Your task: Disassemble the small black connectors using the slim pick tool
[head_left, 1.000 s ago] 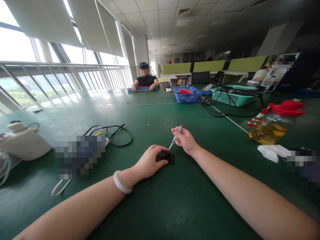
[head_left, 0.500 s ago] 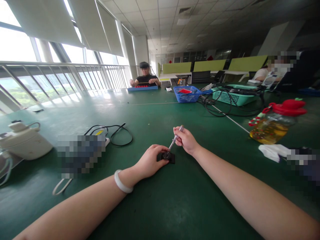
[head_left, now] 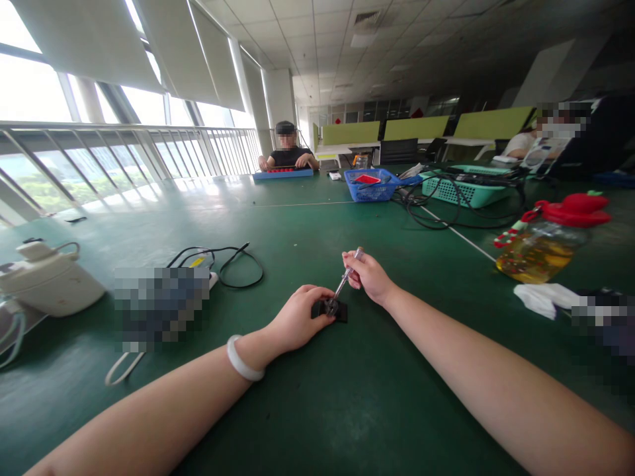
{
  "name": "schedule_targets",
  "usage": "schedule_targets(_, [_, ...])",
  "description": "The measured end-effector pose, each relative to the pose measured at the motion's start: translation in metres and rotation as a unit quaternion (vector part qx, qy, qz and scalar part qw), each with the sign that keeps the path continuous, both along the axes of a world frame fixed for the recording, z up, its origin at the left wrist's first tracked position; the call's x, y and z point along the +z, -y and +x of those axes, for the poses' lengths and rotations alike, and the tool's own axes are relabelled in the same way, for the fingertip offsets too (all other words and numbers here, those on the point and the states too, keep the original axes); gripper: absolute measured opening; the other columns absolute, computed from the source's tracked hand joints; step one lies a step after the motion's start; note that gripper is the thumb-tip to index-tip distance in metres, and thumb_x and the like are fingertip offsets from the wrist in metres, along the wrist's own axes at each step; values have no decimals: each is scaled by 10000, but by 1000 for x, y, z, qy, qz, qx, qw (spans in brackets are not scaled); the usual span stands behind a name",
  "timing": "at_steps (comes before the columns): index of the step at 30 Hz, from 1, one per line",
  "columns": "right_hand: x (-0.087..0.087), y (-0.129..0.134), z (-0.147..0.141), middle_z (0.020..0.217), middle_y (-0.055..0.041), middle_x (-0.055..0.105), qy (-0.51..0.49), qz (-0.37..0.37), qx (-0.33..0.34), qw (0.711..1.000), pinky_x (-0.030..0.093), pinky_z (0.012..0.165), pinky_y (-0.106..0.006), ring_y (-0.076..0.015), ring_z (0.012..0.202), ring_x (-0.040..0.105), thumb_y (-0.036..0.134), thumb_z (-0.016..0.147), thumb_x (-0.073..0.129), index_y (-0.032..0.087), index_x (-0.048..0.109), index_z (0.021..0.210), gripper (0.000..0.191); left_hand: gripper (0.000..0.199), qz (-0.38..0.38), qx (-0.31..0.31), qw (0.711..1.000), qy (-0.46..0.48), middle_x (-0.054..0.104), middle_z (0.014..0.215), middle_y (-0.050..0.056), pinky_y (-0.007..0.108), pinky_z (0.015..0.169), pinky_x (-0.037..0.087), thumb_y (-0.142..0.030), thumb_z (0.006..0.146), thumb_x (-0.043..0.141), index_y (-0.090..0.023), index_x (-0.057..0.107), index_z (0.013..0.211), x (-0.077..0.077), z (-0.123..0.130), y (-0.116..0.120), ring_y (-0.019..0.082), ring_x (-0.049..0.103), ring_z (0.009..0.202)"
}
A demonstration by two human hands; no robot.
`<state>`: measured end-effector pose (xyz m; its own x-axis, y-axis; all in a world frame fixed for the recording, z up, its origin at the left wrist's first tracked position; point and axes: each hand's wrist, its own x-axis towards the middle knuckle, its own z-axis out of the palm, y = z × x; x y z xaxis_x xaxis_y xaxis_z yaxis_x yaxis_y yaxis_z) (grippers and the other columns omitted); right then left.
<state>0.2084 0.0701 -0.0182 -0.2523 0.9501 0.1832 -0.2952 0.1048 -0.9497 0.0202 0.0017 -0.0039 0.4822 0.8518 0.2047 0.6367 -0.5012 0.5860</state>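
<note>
Near the middle of the green table (head_left: 307,410), my left hand (head_left: 297,318) holds a small black part (head_left: 340,313) down, thumb on the near side and fingers on the far side. The part has a flat dark base with a rounded piece on top; finer detail is too small to tell. My right hand (head_left: 371,277) grips a screwdriver (head_left: 341,285) with a clear handle and a metal shaft. The tool leans to the upper right, and its tip meets the top of the black part between my left thumb and fingers. A white bracelet (head_left: 242,360) circles my left wrist.
Left of my hands lie a black cable (head_left: 241,285) and a white appliance (head_left: 54,281). To the right stands a red-lidded jar (head_left: 538,251) beside a white cloth (head_left: 536,301). Farther back are a blue basket (head_left: 372,192), a green basket (head_left: 464,192) with cables, and a seated person (head_left: 285,155).
Very little differs. My right hand and the screwdriver have shifted slightly left, and the rounded piece on the black part looks a little turned. My left hand stays in place.
</note>
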Motion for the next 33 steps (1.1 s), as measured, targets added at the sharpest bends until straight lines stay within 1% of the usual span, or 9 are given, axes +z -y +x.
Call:
schedule_targets(7, [-3, -4, 1, 387, 98, 373, 24, -34, 6, 999, 269, 316, -180, -43, 312, 321, 503, 714, 672, 189, 472, 628, 382, 334, 2, -1, 1000, -3, 635, 1077, 48, 330, 940, 449, -246, 755, 669, -238, 638, 1087, 0, 0, 0, 223, 571, 1037])
schedule_targets(12, [-3, -5, 1, 388, 93, 394, 34, -44, 3, 998, 286, 314, -179, -43, 309, 331, 510, 704, 678, 186, 479, 631, 387, 340, -3, 2, 1000, -5, 633, 1085, 47, 328, 943, 450, -260, 753, 673, -242, 640, 1091, -1, 0, -1, 223, 574, 1037])
schedule_targets(33, [-5, -6, 2, 385, 91, 410, 52, -40, -6, 998, 298, 310, -189, -51, 302, 352, 545, 691, 680, 185, 492, 647, 409, 328, -6, -2, 1000, -5, 638, 1085, 51, 339, 945, 450, -244, 761, 665, -230, 638, 1087, 1, 0, 0, 228, 572, 1038])
